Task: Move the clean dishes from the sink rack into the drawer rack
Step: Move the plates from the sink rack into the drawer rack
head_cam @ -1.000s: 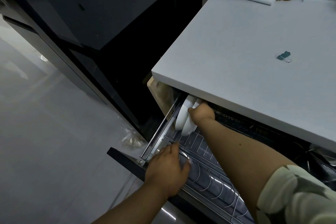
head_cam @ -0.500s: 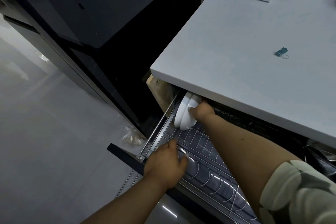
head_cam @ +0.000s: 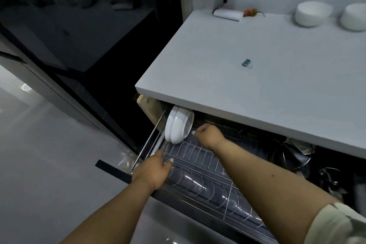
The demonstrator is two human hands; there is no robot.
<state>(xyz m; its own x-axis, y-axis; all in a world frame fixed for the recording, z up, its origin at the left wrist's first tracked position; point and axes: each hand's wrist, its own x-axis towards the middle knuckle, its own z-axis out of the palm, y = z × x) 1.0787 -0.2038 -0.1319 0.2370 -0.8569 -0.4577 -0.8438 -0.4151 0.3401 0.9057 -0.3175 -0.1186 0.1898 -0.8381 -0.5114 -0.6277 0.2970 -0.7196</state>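
— Under the counter's edge, at the far left end of our drawer rack [head_cam: 200,156], the two white bowls [head_cam: 178,127] stand on edge in the wires. Where's our right hand [head_cam: 209,134]?

— Just right of them, fingers loosely curled, holding nothing that we can see; one fingertip is near the rim.

— And our left hand [head_cam: 153,171]?

— Resting on the rack's front left corner, fingers relaxed. More bowls [head_cam: 313,13] wait upside down, well apart on the countertop [head_cam: 237,95]; our right hand is nearer them.
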